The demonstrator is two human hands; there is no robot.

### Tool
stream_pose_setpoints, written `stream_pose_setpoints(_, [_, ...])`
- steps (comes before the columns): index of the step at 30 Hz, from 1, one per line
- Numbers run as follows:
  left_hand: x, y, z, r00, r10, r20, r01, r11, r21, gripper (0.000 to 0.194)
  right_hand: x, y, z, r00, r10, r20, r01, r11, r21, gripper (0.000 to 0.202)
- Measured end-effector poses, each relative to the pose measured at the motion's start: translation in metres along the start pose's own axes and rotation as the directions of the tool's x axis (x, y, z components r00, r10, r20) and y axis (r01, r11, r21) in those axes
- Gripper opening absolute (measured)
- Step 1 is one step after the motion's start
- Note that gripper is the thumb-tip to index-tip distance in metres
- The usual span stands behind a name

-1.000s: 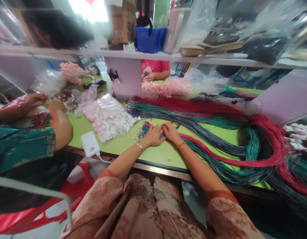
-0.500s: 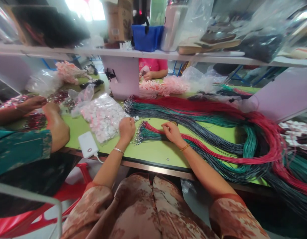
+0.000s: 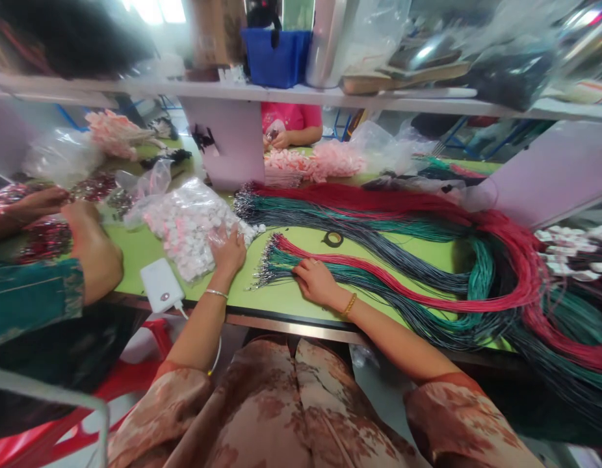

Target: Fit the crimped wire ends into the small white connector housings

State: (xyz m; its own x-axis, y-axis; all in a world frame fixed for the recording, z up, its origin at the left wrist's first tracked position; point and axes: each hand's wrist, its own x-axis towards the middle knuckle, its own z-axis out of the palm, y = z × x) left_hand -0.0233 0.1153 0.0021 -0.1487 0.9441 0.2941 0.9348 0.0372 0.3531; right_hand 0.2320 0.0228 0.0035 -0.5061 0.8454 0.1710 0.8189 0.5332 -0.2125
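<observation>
Clear plastic bag of pink pieces [image 3: 191,224] lies under the spread left hand [image 3: 227,250]; right hand [image 3: 314,281] rests flat on cords [image 3: 379,273].

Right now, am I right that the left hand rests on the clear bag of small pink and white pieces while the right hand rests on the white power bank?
Not quite. In the head view the right hand rests on the bundle of coloured cords, not on the white power bank. The left hand does rest on the clear bag of small pink and white pieces.

We see a clear bag of pink-white pieces [image 3: 191,227] lying slumped on the green table, beside a fanned cord bundle [image 3: 301,260] of red, teal and grey.
</observation>
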Motion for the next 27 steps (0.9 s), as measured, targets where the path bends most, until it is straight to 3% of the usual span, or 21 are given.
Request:
stream_pose_setpoints(10, [-0.004, 0.002, -0.001, 0.994, 0.110, -0.006, -0.110, 0.992, -0.058, 0.047, 0.012, 0.011, 0.005, 0.998, -0.041, -0.047, 0.049, 0.982, 0.182, 0.036])
stream_pose_setpoints(14, [-0.008, 0.004, -0.002, 0.994, 0.112, -0.015, -0.112, 0.979, -0.171, 0.046, 0.017, 0.008, -0.001, 0.997, 0.052, -0.054, -0.043, 0.987, 0.155, 0.028])
stream_pose_setpoints(18, [-0.009, 0.004, 0.001, 0.993, 0.079, -0.086, -0.095, 0.976, -0.199, 0.044, 0.022, 0.002, -0.002, 0.992, 0.123, 0.032, -0.127, 0.981, 0.149, 0.023])
stream_pose_setpoints(23, [-0.007, -0.012, 0.006, 0.965, 0.261, 0.002, -0.248, 0.922, -0.297, 0.048, 0.026, 0.006, 0.004, 0.992, 0.121, 0.024, -0.123, 0.966, 0.227, 0.018])
stream_pose_setpoints(27, [-0.010, -0.026, -0.003, 0.953, 0.297, 0.059, -0.258, 0.898, -0.358, 0.057, 0.024, 0.008, 0.002, 0.995, 0.078, -0.058, -0.066, 0.980, 0.186, 0.019])
